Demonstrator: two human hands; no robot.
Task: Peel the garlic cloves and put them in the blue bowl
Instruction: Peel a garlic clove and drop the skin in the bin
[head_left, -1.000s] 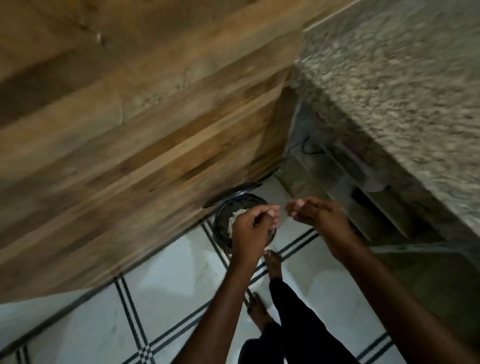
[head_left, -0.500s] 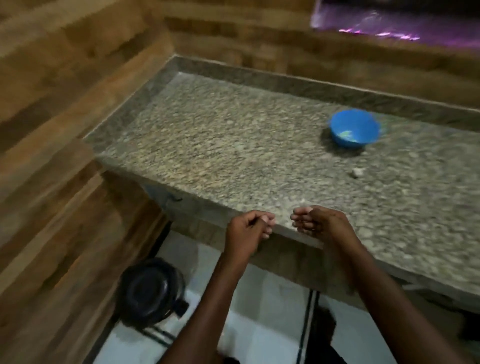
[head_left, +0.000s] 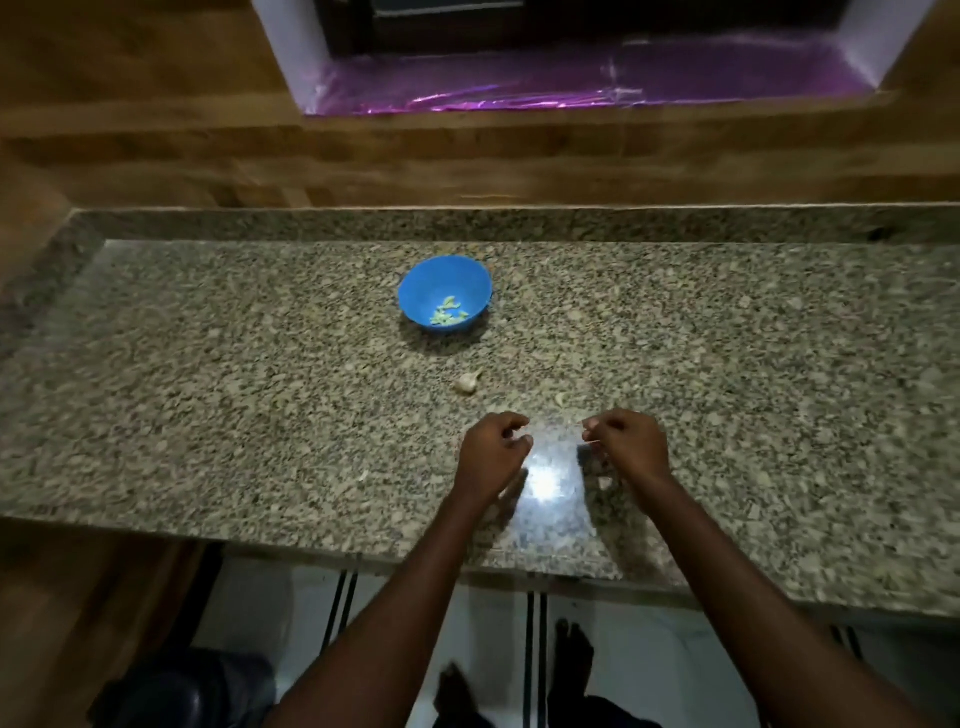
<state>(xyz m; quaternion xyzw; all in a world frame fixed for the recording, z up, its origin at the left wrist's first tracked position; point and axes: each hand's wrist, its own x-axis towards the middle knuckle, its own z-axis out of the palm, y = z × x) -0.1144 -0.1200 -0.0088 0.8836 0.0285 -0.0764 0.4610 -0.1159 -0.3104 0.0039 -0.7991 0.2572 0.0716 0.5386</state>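
Over the granite counter (head_left: 208, 374), both hands are held with fingers curled: left hand (head_left: 491, 449) apparently empty, right hand (head_left: 626, 444) pinching something thin, uncertain. At twelve o'clock, a garlic clove (head_left: 466, 383) lies before the blue bowl (head_left: 444, 291) holding peeled cloves (head_left: 448, 316).

No readable text, labels or numbers anywhere — nothing on any surface.
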